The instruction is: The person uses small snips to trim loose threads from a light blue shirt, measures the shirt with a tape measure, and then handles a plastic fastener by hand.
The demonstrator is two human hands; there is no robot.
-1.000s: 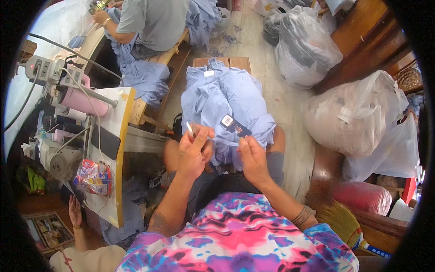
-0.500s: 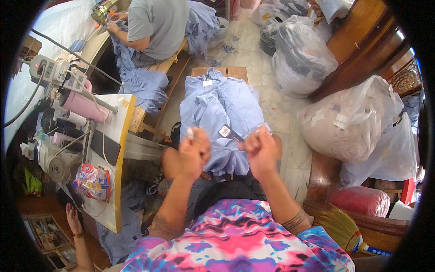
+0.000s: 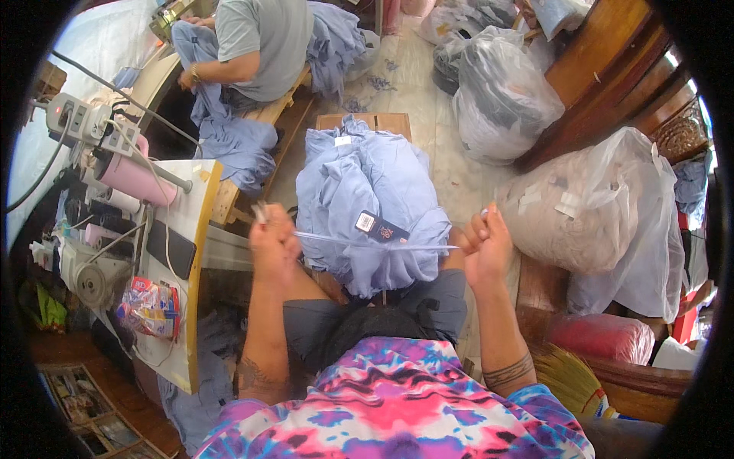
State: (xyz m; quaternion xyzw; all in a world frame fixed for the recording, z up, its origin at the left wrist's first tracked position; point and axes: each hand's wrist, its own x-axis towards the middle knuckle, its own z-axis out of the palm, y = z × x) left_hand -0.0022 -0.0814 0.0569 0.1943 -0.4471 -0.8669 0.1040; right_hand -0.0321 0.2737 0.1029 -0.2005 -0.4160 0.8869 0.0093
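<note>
A light blue garment lies bunched on a wooden stool top in front of my knees. Across its near part runs a narrow light blue cord, pulled taut between my two hands. My left hand, slightly blurred, is closed on one end of the cord; a small shiny tip that I cannot identify sticks up from its fingers. The other end is pinched in my right hand, off the garment's right side. A dark hang tag with a white label rests on the cloth just above the cord.
At left, a white table carries a phone, a pink tumbler, a snack packet and a power strip. Ahead, a co-worker sits with blue cloth. Stuffed plastic bags and a broom stand right.
My hands have spread apart, drawing the cord straight between them. The hang tag has shifted slightly left. A hand at the lower left has gone from view, and the co-worker has lifted their cloth.
</note>
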